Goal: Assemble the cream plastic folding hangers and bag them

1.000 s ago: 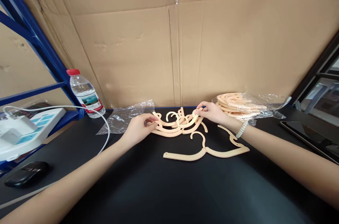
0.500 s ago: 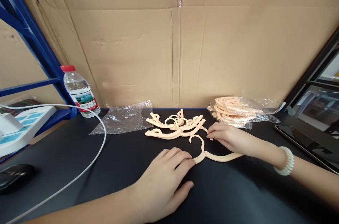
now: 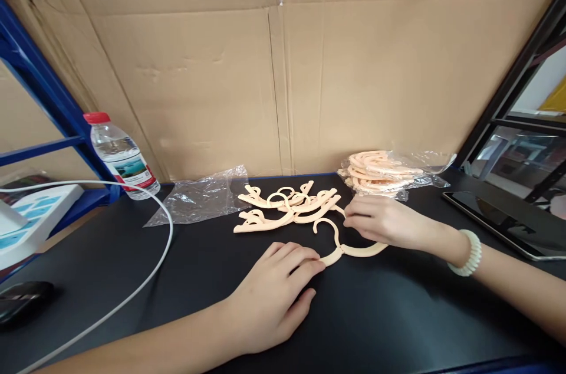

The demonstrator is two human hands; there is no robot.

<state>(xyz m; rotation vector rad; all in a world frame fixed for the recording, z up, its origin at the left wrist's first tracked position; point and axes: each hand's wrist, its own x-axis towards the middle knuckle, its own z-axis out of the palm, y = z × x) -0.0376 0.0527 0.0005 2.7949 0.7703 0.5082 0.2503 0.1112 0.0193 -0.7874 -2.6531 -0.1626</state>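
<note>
A peach plastic folding hanger [image 3: 362,251] lies spread on the black table, its hook pointing up and left. My left hand [image 3: 280,291] rests over its left end, fingertips on the plastic and thumb held apart. Behind it is a loose pile of folding hangers [image 3: 283,215], overlapping, with hooks and curved arms tangled. My right hand [image 3: 384,220] is closed in a pinch on the right end of a hanger in this pile. It covers that end and part of the near hanger's right arm.
Bagged hangers [image 3: 375,173] lie at the back right, near a dark tablet [image 3: 495,223]. An empty clear plastic bag [image 3: 198,197] is left of the pile. Farther left are a water bottle [image 3: 126,156], a white cable [image 3: 165,244], a power strip [image 3: 48,209] and a black mouse [image 3: 24,300].
My right hand has shifted slightly, and the pile's hangers have moved a little, with more ends showing at its left. My left hand stays on the near hanger. The view has shifted somewhat.
</note>
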